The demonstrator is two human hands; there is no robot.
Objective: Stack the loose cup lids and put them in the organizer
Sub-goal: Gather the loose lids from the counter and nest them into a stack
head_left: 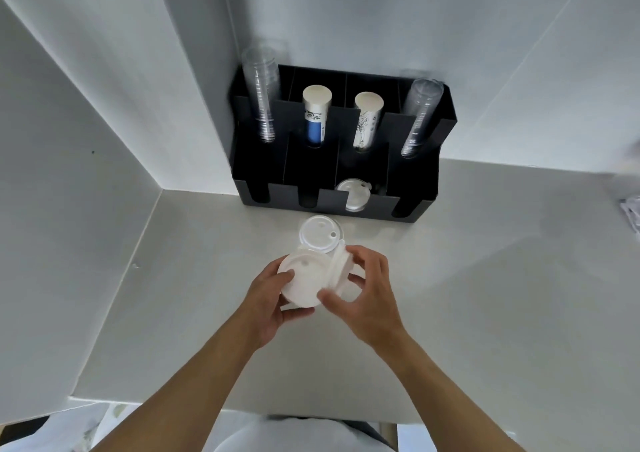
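Observation:
My left hand (268,299) grips a flat white cup lid (304,280) from its left side, thumb on top. Tilted on edge against that lid's right side is a small stack of white lids (338,269), held by my right hand (363,294). Just beyond them, one more white lid (320,234) lies loose on the table. The black organizer (311,202) stands against the back wall, and its third front slot holds white lids (354,193).
The organizer's rear slots carry clear plastic cup stacks (262,94) at the left and right ends (419,115), with paper cup stacks (316,115) between. White walls close in at the left and back. A crumpled white item (632,210) lies at the table's right edge.

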